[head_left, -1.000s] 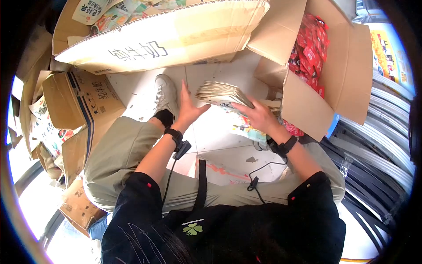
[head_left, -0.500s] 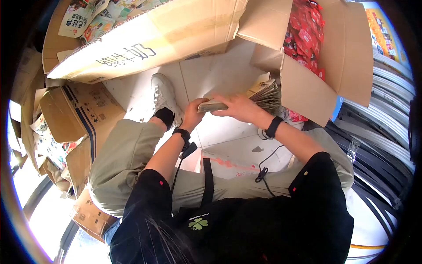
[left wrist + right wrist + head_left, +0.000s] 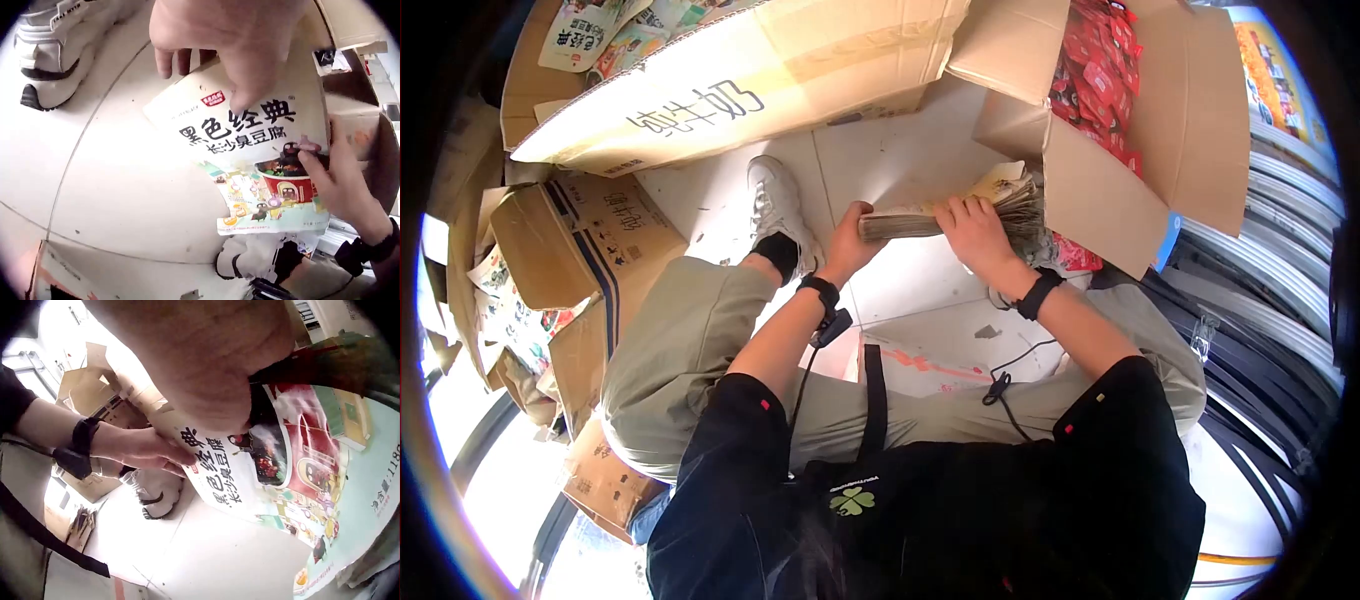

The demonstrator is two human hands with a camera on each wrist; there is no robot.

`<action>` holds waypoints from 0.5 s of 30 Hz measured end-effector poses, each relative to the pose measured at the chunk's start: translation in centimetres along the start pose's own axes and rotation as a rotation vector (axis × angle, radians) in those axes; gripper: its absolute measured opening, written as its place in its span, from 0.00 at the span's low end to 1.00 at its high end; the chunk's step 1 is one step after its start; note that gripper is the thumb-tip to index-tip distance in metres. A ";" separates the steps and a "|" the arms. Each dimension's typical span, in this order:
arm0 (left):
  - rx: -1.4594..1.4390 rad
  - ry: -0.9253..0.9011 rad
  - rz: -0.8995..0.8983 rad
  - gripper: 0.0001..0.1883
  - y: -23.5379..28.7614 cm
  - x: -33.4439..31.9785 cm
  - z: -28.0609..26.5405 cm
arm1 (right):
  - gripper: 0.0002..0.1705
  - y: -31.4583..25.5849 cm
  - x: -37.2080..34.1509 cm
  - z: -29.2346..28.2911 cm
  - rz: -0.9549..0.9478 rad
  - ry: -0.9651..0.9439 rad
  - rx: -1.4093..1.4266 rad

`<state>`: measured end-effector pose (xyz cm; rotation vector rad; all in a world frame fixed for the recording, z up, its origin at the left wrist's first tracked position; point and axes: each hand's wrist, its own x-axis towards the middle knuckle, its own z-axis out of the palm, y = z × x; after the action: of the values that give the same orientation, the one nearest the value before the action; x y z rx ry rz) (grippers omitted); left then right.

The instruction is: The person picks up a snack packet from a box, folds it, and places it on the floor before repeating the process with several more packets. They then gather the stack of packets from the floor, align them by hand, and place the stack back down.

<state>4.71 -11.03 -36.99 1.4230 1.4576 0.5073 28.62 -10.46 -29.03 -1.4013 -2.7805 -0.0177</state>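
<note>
A thick stack of printed food pouches (image 3: pixel 905 224) is held between both hands over the floor. My left hand (image 3: pixel 850 242) grips its left end, with the thumb lying on the printed face in the left wrist view. Farther right, my right hand (image 3: pixel 980 235) holds the stack with its fingers over the upper edge. Black Chinese lettering and a red bowl picture mark the front pouch (image 3: pixel 250 134). Toward the right the stack's edges fan apart. In the right wrist view, the palm (image 3: pixel 194 362) covers part of the print.
A large carton (image 3: pixel 730 110) holding more printed pouches stands ahead. At right, an open carton (image 3: pixel 1100 200) contains red packets (image 3: pixel 1095 85). Another carton (image 3: pixel 615 235) stands left, near the person's white shoe (image 3: pixel 775 205). Bundled strips (image 3: pixel 1250 350) lie far right.
My left hand, spread and off the stack a second ago, has come to grip its left end. The stack has turned, and my right hand's fingers have shifted onto its upper edge.
</note>
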 end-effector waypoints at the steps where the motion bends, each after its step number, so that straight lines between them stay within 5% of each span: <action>1: -0.029 -0.032 0.026 0.29 -0.2 0.0 -0.1 | 0.15 0.1 0.0 -0.1 0.002 -0.002 -0.001; 6: 0.061 0.014 0.201 0.35 4.1 -1.1 -3.1 | 0.14 0.4 -0.2 -0.1 -0.011 -0.031 0.061; 12: 0.534 0.086 0.757 0.26 8.4 -1.2 -2.4 | 0.13 -0.1 -0.5 0.2 0.020 0.036 0.010; 15: 0.744 0.138 0.682 0.17 8.5 -1.2 0.7 | 0.14 0.3 -0.9 0.5 0.051 0.014 0.115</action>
<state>9.39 -10.48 -29.72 2.5562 1.2915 0.4973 29.36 -11.04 -29.59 -1.4378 -2.6861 0.1313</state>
